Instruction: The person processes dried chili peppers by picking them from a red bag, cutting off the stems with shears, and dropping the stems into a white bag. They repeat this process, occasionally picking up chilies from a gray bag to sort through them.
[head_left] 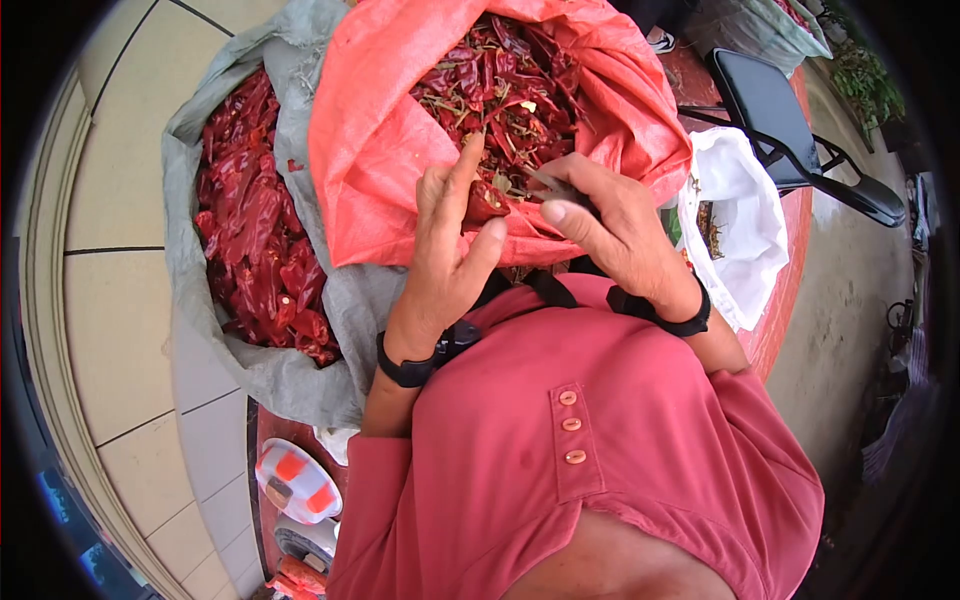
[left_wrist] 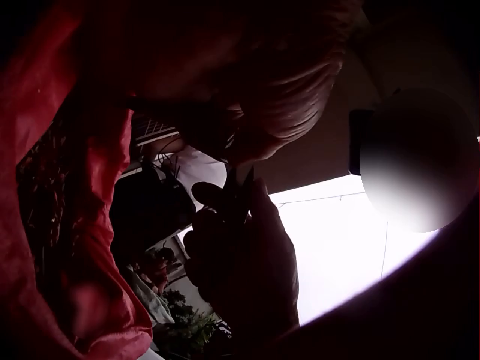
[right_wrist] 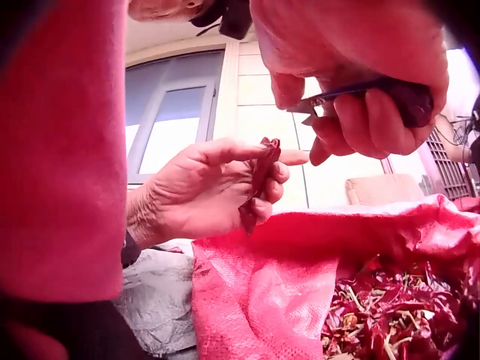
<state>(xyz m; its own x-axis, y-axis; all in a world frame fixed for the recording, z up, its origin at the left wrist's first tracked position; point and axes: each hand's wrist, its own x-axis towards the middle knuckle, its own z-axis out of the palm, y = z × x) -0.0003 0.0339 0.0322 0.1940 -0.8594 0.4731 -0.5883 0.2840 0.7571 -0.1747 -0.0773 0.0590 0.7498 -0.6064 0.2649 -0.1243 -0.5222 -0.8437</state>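
Note:
Over the red woven sack, my left hand holds a dried red chili pepper, its index finger stretched out. In the right wrist view the pepper stands roughly upright across the fingers, cut or stem end up. My right hand grips a pair of small snips with a dark blue handle; their short blades are parted and point toward the left hand, apart from the pepper. Dried chilies and stem bits fill the sack below. The left wrist view is dark, and the pepper is hidden there.
A grey woven sack full of red chilies stands on the left. To the right lies a white bag with some stems inside, near a black chair. A red-and-white bowl sits at lower left.

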